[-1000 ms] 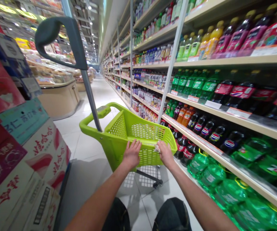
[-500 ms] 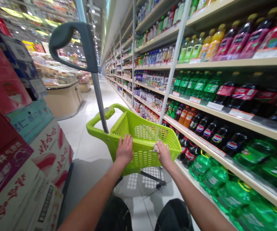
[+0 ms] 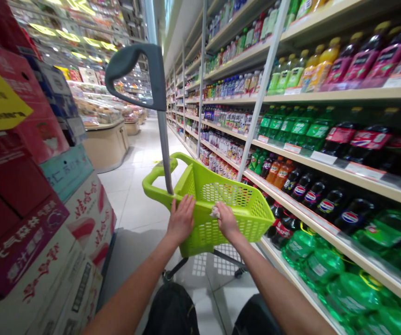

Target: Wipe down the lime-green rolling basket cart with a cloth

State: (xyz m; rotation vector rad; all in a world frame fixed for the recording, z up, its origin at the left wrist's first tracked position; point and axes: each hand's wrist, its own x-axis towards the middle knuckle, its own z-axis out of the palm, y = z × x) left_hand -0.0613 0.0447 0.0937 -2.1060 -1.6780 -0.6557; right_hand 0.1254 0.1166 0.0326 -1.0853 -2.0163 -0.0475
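Note:
A lime-green shopping cart basket (image 3: pixel 245 228) with perforated walls stands in front of my knees, with a grey handle (image 3: pixel 157 79) rising on its left side. My left hand (image 3: pixel 182 216) lies flat, fingers stretched out, against the near wall just below the rim. At the middle of the near rim, my right hand (image 3: pixel 227 222) is closed around a crumpled white tissue (image 3: pixel 215 212), which touches or nearly touches the green plastic. The part of the tissue inside the fingers is hidden.
Shelves of bottled drinks (image 3: pixel 301 123) run along the right side, with large green bottles (image 3: pixel 321 267) at the bottom. Stacked drink cartons (image 3: pixel 89 209) stand close on the left. Beyond the cart, a tiled aisle (image 3: pixel 144 149) passes a beige display counter (image 3: pixel 104 146).
My right hand has slid left along the basket rim with the tissue, closer to my left hand. My left hand stays on the near wall. The view has turned slightly left.

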